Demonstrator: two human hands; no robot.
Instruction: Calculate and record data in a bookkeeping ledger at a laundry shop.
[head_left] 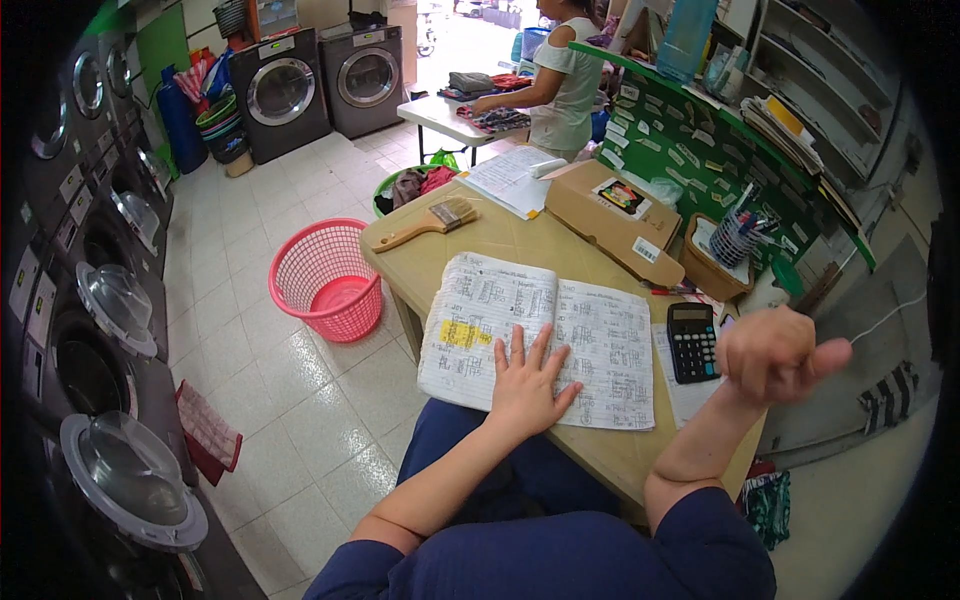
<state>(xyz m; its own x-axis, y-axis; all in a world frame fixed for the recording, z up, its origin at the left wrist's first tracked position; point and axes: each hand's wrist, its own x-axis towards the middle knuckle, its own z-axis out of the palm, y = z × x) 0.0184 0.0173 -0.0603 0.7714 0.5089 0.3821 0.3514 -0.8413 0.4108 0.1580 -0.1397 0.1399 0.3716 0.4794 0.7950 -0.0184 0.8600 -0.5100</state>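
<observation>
Part of the notebook (580,330) (mid-spread) hides under the left hand (530,392).

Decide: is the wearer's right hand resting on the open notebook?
No, the left hand rests on the notebook, while the right hand is curled, clear of it.

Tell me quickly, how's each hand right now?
Left hand: open, spread on the notebook.
Right hand: raised, curled closed; can't tell whether anything is inside.

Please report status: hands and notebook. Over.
Left hand spread on notebook. Right hand raised, curled. Notebook open, partly covered by left hand. Calculator right of notebook.
</observation>
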